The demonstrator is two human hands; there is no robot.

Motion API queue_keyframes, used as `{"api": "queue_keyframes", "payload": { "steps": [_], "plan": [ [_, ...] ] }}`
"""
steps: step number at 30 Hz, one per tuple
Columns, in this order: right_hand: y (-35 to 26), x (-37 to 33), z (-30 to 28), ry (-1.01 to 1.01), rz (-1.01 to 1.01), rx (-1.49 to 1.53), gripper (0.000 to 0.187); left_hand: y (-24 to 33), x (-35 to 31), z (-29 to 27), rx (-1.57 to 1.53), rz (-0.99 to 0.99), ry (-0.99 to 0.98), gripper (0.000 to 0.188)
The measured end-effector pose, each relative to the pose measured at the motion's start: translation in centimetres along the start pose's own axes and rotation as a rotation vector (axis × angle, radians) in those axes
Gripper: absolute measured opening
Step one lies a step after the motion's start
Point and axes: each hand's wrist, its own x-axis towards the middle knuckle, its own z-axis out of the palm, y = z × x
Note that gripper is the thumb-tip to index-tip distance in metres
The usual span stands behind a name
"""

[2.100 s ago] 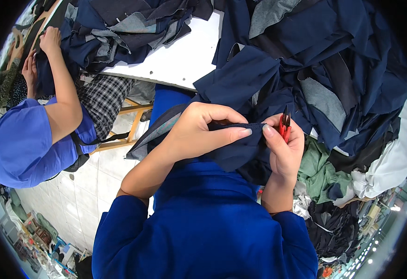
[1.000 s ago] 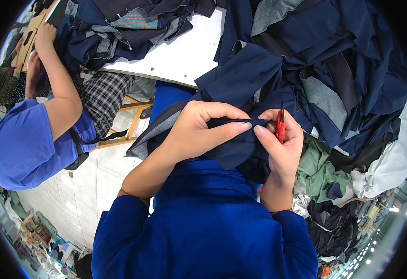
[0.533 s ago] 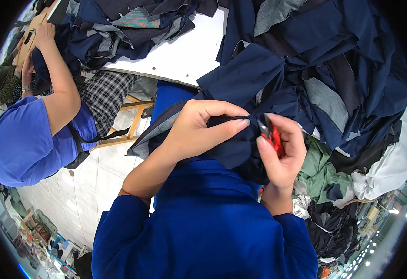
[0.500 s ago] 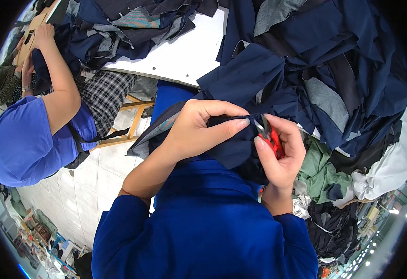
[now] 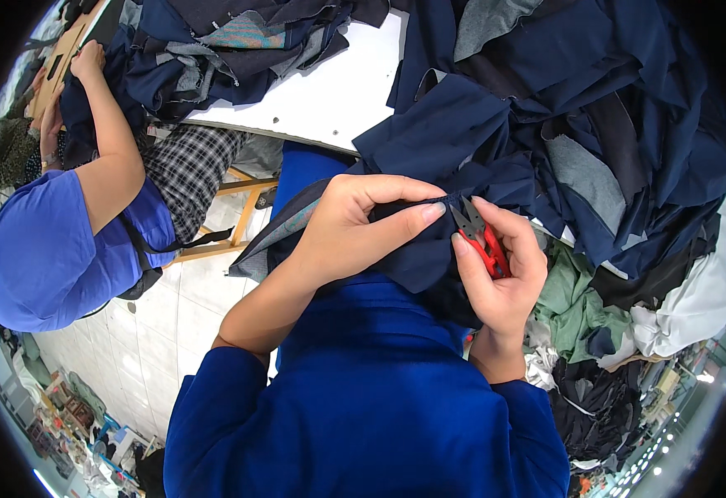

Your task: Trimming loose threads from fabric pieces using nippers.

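Observation:
Between the thumb and forefinger of my left hand (image 5: 353, 222) the edge of a navy garment piece (image 5: 417, 264) is pinched. The cloth hangs over my lap, and a grey-lined flap of it shows left of my wrist. My right hand (image 5: 508, 295) is closed around red-handled thread snips (image 5: 491, 251). Their dark blades stand apart and point up and left, close to the pinched edge and just right of my left fingertips. Whether the blade tips touch the cloth I cannot tell.
Navy and grey garment pieces (image 5: 595, 75) are heaped on the white table (image 5: 330, 104) ahead and to the right. Another pile (image 5: 205, 50) lies at the far left. Green cloth (image 5: 574, 303) hangs at the right. A co-worker in a blue shirt (image 5: 39, 249) sits at the left beside a wooden stool (image 5: 238, 220).
The snips' blades have spread apart and show more plainly, a little off the cloth edge. My left hand keeps its pinch almost in place. The co-worker's raised hand has shifted slightly.

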Motion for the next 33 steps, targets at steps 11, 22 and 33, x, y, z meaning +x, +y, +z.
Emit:
{"api": "queue_keyframes", "payload": {
  "steps": [11, 22, 33],
  "plan": [
    [-0.3, 0.3, 0.4, 0.053, -0.084, -0.109, 0.031, -0.6, 0.0, 0.4, 0.033, 0.050, 0.039, 0.019],
    [0.9, 0.1, 1.1, 0.129, -0.210, -0.189, 0.035, -0.9, -0.1, 0.5, -0.019, 0.019, 0.036, 0.018],
    [0.0, 0.2, 0.8, 0.091, -0.128, -0.205, 0.035, -0.8, -0.2, 0.1, 0.126, 0.070, 0.035, 0.017]
  ]
}}
